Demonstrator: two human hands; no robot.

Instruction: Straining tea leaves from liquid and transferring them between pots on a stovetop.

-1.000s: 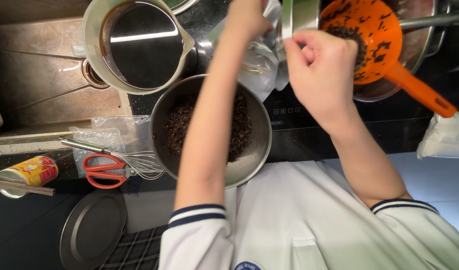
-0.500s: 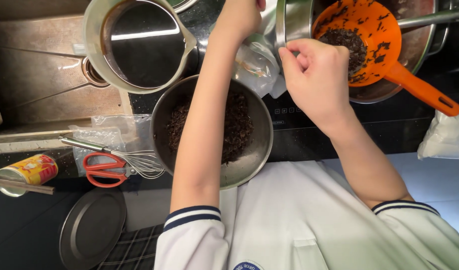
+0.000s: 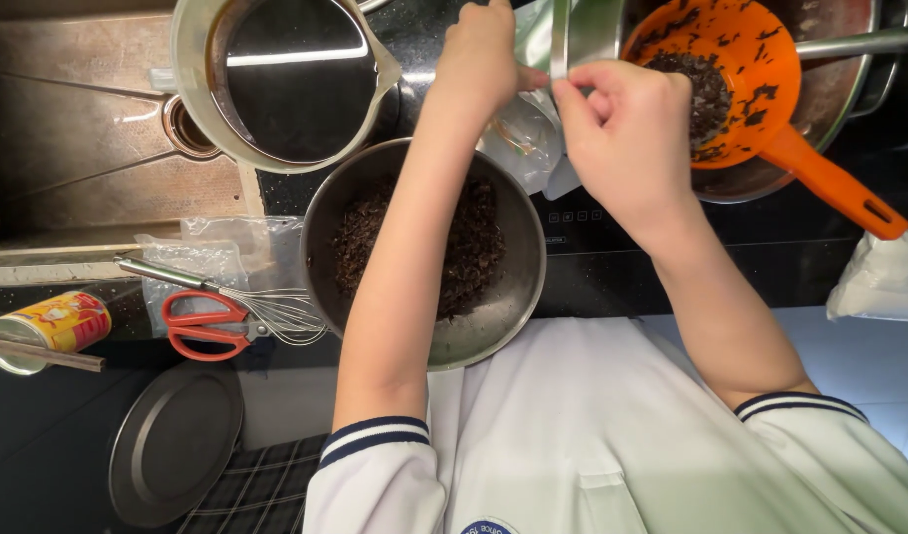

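Both hands have drifted up a bit, left hand [image 3: 484, 59] and right hand [image 3: 622, 129] now pinching the clear plastic bag [image 3: 525, 138] shut-fisted above the dark leaves in the metal bowl [image 3: 424, 336], so it looks mid-tear.

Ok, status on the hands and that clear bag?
Left hand and right hand both pinching clear bag. Bag held above bowl of dark leaves. Left forearm crosses the bowl.
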